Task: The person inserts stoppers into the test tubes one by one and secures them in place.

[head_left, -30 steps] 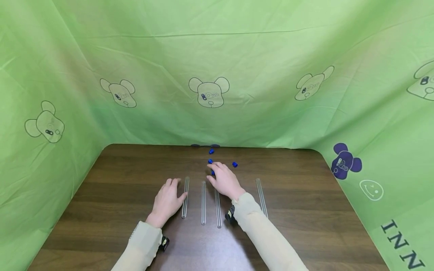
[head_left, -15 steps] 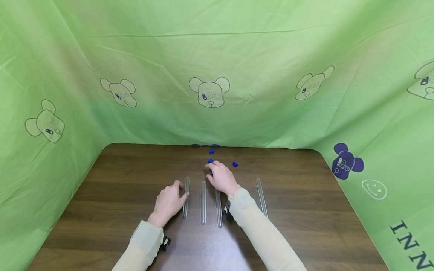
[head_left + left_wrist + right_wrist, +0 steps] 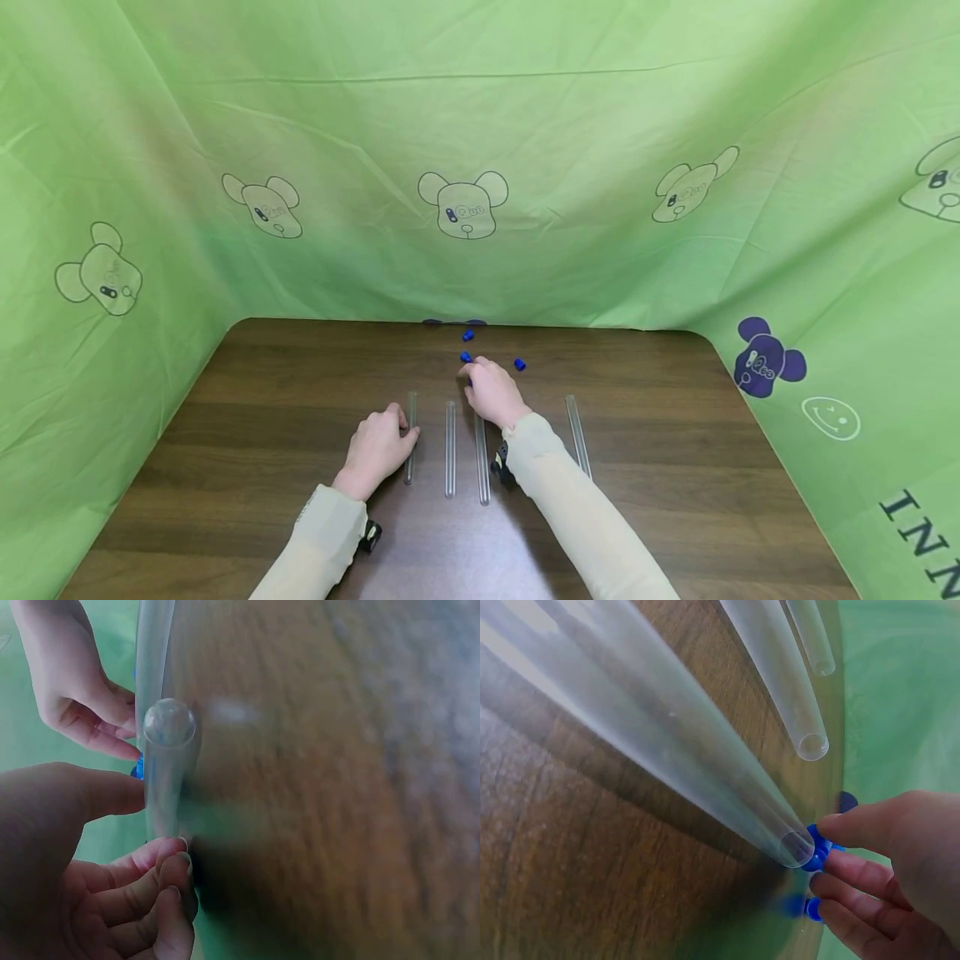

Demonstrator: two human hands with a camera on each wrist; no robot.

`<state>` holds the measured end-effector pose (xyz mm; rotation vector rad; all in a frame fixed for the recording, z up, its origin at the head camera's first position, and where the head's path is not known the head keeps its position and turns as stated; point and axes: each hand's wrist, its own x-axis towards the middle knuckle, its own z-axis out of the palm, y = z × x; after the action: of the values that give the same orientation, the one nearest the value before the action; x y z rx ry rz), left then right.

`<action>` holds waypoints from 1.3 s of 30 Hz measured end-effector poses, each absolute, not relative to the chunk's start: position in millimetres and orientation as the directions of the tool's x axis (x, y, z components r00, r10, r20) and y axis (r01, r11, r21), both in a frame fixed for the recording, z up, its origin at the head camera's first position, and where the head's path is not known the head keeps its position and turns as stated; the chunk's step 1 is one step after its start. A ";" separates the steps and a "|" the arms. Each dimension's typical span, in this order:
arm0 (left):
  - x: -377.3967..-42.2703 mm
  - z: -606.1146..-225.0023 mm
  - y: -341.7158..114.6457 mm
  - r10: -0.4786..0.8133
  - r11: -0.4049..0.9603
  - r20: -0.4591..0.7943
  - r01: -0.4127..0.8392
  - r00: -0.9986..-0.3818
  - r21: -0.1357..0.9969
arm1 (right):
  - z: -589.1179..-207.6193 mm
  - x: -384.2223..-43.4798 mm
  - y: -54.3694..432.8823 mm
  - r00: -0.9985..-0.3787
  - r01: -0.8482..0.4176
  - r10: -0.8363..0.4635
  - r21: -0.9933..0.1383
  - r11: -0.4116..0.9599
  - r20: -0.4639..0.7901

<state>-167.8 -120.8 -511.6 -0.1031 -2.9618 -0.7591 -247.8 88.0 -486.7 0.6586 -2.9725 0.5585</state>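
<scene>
My left hand (image 3: 378,450) pinches the leftmost clear test tube (image 3: 409,472) between thumb and fingertips. In the left wrist view, the rounded end of that test tube (image 3: 166,742) points at the camera, with the thumb on one side and the fingertips on the other. My right hand (image 3: 497,396) reaches to the far side of the tubes, its thumb and fingertips pinching a small blue stopper (image 3: 817,856). In the right wrist view, the open mouth of another test tube (image 3: 705,757) overlaps that stopper. The palm hides part of it from the head view.
More test tubes lie lengthwise: one in the middle (image 3: 451,454), another beside the right wrist (image 3: 482,475), a third farther right (image 3: 576,429). Loose blue stoppers (image 3: 520,364) lie near the back of the brown wooden table (image 3: 660,467). Green cloth (image 3: 360,275) hangs around the back and sides.
My left hand has moved slightly right, its fingers closing onto the leftmost tube. My right hand stays over the same spot, its fingertips closing onto the blue stopper.
</scene>
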 end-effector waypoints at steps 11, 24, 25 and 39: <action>-169.0 -509.7 -119.7 0.038 0.878 0.091 0.077 -0.995 0.473 | -490.0 -249.6 90.0 -0.918 -0.394 -0.380 -0.341 0.853 0.111; -167.1 -506.9 -121.1 0.053 0.879 0.101 0.095 -0.993 0.468 | -490.3 -251.9 90.8 -0.932 -0.359 -0.349 -0.358 0.862 0.093; -166.7 -506.4 -121.0 0.053 0.878 0.101 0.095 -0.993 0.469 | -490.2 -252.1 90.9 -0.932 -0.361 -0.350 -0.357 0.862 0.097; -168.8 -501.9 -125.3 0.022 0.859 0.057 0.048 -0.998 0.510 | -488.5 -252.9 93.7 -0.905 -0.424 -0.372 -0.352 0.834 0.207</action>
<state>-168.8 -125.3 -501.9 -0.0563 -2.9813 -0.8191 -252.9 93.7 -488.5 0.6290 -2.8834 0.5986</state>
